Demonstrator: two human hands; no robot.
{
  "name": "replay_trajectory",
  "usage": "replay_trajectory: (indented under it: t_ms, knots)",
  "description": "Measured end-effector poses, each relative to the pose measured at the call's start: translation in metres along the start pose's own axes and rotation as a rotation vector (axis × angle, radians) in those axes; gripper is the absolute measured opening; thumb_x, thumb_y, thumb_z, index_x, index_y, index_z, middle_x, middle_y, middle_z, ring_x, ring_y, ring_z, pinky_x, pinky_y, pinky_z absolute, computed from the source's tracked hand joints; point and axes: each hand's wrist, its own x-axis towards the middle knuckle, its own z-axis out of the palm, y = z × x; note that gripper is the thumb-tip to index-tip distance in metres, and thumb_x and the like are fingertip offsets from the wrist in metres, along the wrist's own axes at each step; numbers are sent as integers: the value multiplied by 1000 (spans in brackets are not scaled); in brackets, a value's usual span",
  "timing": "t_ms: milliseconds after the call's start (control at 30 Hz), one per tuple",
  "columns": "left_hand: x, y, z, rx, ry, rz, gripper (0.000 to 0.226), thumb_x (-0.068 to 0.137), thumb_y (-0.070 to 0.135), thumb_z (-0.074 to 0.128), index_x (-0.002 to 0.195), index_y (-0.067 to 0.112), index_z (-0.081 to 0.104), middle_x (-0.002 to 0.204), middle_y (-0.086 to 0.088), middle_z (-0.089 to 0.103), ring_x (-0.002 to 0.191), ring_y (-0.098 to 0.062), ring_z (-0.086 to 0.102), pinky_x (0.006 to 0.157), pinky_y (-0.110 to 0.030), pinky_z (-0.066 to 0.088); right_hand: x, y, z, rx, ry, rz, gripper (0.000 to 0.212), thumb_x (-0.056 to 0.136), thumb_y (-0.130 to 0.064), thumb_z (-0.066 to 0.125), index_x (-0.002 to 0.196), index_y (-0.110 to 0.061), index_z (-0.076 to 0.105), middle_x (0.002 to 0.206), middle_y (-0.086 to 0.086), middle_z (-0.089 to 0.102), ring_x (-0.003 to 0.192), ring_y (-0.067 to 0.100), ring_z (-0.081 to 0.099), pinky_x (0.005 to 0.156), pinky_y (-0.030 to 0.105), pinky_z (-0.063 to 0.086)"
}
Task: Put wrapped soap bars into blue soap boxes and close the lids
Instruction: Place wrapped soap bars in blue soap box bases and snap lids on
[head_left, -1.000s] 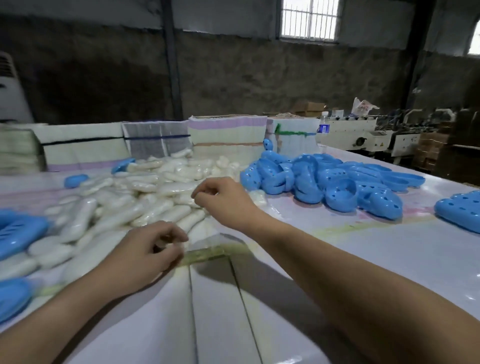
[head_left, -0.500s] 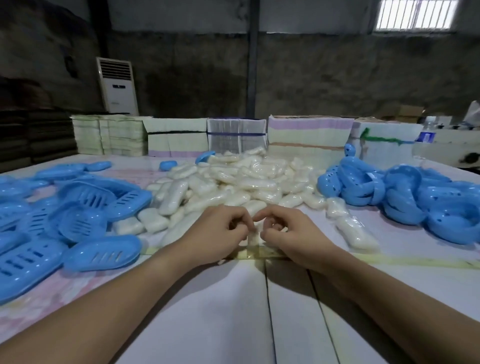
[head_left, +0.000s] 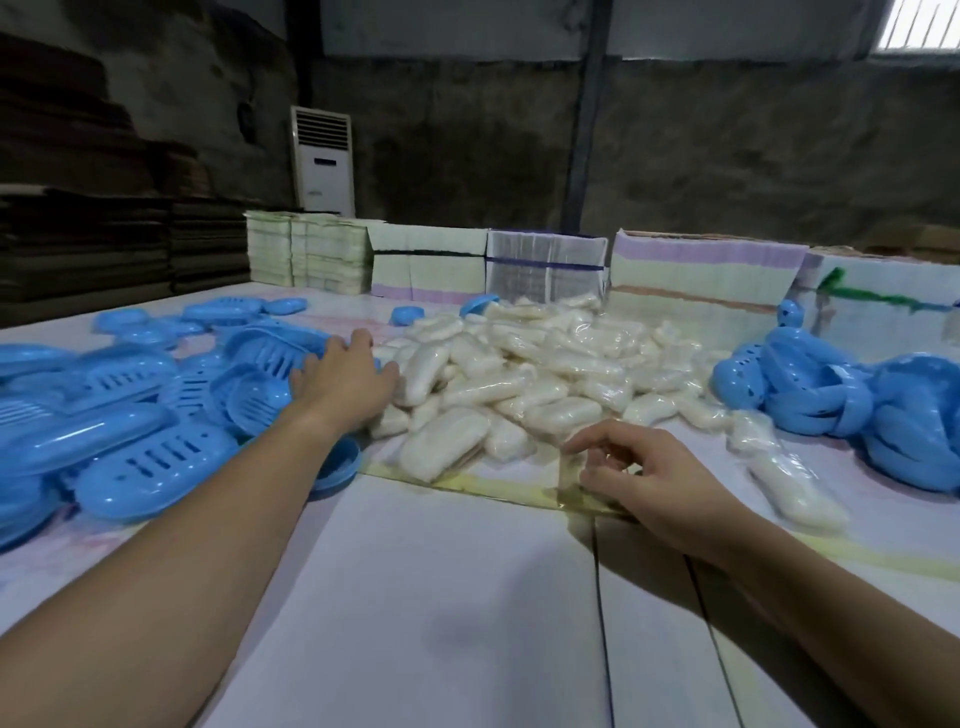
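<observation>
Soap bars (head_left: 524, 374) heaped, left hand (head_left: 343, 379) now reaching blue boxes (head_left: 156, 410)

Single head cam, worn by person, looks fwd & down across white table (head_left: 441, 597) from near edge, close over forearms, toward rear wall (head_left: 727, 145).

Left hand (head_left: 343, 382) over blue soap boxes (head_left: 150, 415).
</observation>
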Motion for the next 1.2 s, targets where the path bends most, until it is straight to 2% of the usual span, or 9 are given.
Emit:
replay_trajectory:
  t_ms: [67,200,367,533,667,733,867,1033,1200]
  knots:
    - [2,-4,7,68,-78,-22,58,100,58,34,148,25,30,154,-15,31,134,-46,39,104,-53,36,0,1,0,2,-1,2,25,87,-8,64,99,-29,71,88,11,66,68,11,54,61,13,41]
    - [4,-8,6,91,-35,-7,43,101,51,36,138,31,39,146,-12,38,127,-43,44,100,-53,36,1,4,1,21,-7,-5,26,87,-7,64,98,-29,71,87,12,66,77,19,57,63,17,44]
    - [10,-14,9,40,-94,-105,45,100,51,33,144,42,32,147,-12,35,124,-44,47,107,-58,26,3,9,1,47,4,-14,26,86,-6,65,95,-30,72,82,6,66,77,22,57,64,18,45]
    - [10,-6,8,-21,123,-5,39,99,46,41,137,40,42,137,-6,38,114,-39,49,99,-52,28,4,14,2,38,-3,-23,25,85,-10,68,91,-34,72,77,-8,63,76,17,58,68,19,46]
    - [-3,22,0,-340,242,126,40,96,46,52,135,48,41,139,3,34,117,-30,47,96,-40,25,6,17,-1,58,15,-15,26,83,-9,68,90,-34,73,74,-11,63,75,18,58,66,18,46]
    - [-15,40,-6,-587,190,185,46,93,42,57,134,51,39,133,7,35,112,-21,49,104,-39,34,6,17,-1,63,15,-8,26,83,-9,68,90,-34,73,75,-9,63,76,19,58,66,18,46]
    - [-53,72,-11,-824,104,353,59,89,32,66,137,51,37,126,11,42,97,-1,51,80,-25,46,6,19,-2,57,24,-6,25,84,-9,68,92,-32,72,77,-5,63,73,17,57,63,14,44]
    - [-87,98,-2,-1146,-228,461,60,84,39,76,135,47,44,124,10,53,106,-14,63,82,-25,56,9,16,-2,239,131,23,20,87,-25,71,105,-33,67,74,-16,59,67,2,53,60,14,43]
    - [-96,101,12,-1227,-455,478,70,72,38,81,132,47,48,123,7,53,99,-12,71,86,-33,61,8,15,-5,263,69,51,49,80,-44,73,123,-49,52,112,-10,66,98,4,65,74,21,53]
